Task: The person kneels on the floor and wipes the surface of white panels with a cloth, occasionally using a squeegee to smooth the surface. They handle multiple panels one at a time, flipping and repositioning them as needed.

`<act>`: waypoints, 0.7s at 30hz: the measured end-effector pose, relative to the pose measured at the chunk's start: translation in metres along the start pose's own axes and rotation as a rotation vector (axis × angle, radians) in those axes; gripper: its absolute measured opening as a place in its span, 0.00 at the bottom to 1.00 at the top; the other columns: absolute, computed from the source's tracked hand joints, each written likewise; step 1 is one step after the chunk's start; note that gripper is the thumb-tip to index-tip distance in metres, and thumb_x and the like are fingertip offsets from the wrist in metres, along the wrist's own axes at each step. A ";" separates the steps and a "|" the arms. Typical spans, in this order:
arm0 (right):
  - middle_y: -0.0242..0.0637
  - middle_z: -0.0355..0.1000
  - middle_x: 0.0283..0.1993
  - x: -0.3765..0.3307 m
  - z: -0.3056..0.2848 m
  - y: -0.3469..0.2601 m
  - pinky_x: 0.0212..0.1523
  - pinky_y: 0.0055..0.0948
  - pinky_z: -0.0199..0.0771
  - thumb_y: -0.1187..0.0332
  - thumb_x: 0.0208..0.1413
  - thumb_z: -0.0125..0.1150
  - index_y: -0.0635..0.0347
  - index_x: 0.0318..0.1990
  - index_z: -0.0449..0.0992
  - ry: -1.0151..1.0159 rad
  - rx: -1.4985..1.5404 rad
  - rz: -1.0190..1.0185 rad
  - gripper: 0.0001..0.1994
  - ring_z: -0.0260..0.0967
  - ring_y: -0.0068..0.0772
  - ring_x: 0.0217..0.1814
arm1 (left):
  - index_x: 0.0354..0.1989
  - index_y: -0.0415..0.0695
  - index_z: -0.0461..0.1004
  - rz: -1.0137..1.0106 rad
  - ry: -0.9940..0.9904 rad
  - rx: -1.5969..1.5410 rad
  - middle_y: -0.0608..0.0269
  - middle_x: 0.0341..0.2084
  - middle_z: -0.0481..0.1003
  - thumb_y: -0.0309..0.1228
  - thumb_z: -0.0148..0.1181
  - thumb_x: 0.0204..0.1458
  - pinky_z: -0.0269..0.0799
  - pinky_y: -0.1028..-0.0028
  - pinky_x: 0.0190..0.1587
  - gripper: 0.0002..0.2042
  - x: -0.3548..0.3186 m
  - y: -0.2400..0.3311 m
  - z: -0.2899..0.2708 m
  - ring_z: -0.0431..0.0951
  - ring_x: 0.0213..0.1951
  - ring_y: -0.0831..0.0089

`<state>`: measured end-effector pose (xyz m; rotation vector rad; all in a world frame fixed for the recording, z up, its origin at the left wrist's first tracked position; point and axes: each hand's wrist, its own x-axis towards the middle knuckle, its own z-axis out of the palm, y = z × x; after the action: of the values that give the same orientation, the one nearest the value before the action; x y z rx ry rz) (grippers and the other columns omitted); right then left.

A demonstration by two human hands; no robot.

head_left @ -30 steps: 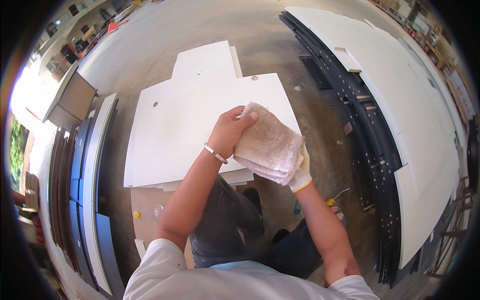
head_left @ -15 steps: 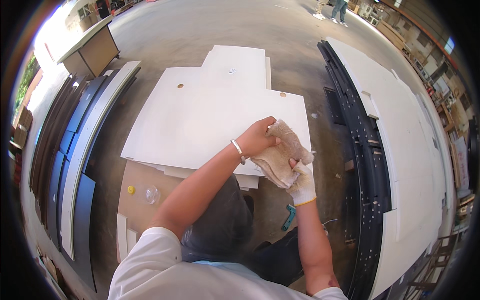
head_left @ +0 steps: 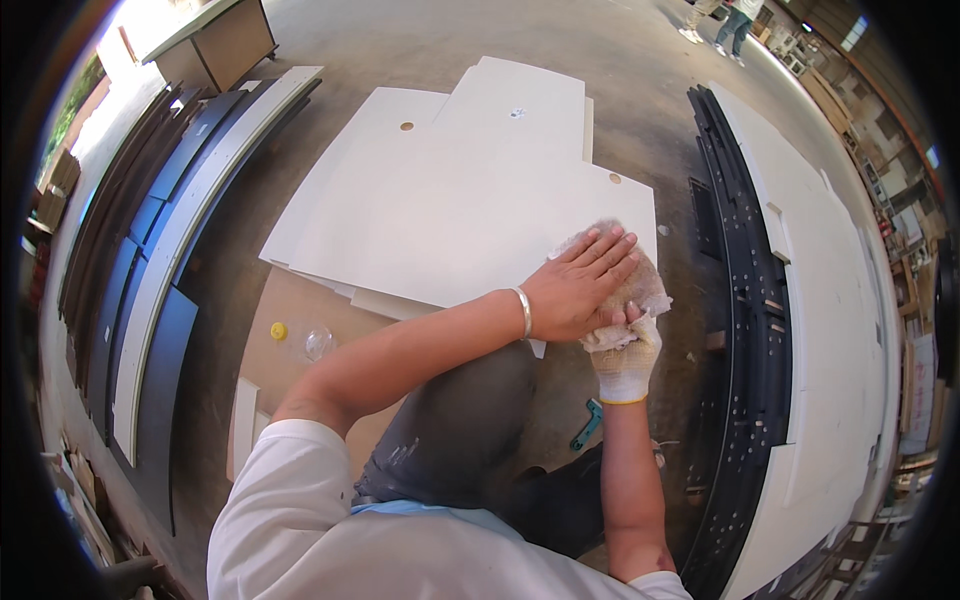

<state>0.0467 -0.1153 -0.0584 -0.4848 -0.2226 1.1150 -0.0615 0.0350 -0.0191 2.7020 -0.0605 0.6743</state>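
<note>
My bare left hand, with a silver bangle at the wrist, lies flat on a folded beige cloth, its fingers stretched together across it. Below it my right hand, in a white knitted work glove with a yellow hem, grips the cloth's near edge; bare fingertips show beside the cloth. Both hands and the cloth are over the right near corner of a white panel, which has round holes and lies on other boards. Whether the cloth touches the panel is hard to tell.
Dark and white boards stand stacked at left; black drilled strips and white panels lie at right. A clear bottle, a yellow cap and a teal-handled tool are near my knees. Two people's legs show far off.
My left hand has gone from pinching the cloth's upper part to lying flat over it. The right hand keeps hold of the near edge. The view has shifted slightly.
</note>
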 end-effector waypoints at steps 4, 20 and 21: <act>0.42 0.63 0.75 0.012 -0.002 0.010 0.69 0.52 0.71 0.64 0.68 0.56 0.56 0.76 0.59 -0.100 -0.002 -0.079 0.30 0.64 0.44 0.75 | 0.78 0.37 0.51 -0.033 0.026 0.025 0.50 0.80 0.49 0.53 0.52 0.66 0.33 0.54 0.81 0.40 -0.029 -0.010 -0.008 0.44 0.81 0.57; 0.51 0.63 0.75 0.026 -0.056 0.019 0.74 0.65 0.63 0.64 0.72 0.54 0.62 0.75 0.59 0.076 -0.203 0.186 0.28 0.61 0.58 0.76 | 0.62 0.34 0.67 -1.586 0.797 0.189 0.47 0.53 0.71 0.29 0.74 0.49 0.69 0.59 0.61 0.32 -0.433 0.015 0.058 0.73 0.54 0.54; 0.53 0.64 0.74 0.029 -0.057 0.024 0.72 0.64 0.67 0.65 0.71 0.54 0.62 0.74 0.60 0.249 -0.150 0.238 0.27 0.64 0.59 0.74 | 0.62 0.35 0.67 -1.632 0.931 0.253 0.47 0.54 0.71 0.30 0.77 0.47 0.69 0.59 0.62 0.34 -0.454 0.002 0.052 0.73 0.56 0.55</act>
<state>0.0628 -0.0958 -0.1217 -0.7938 -0.0296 1.2618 -0.4404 -0.0045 -0.2712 1.4052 2.1299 1.1285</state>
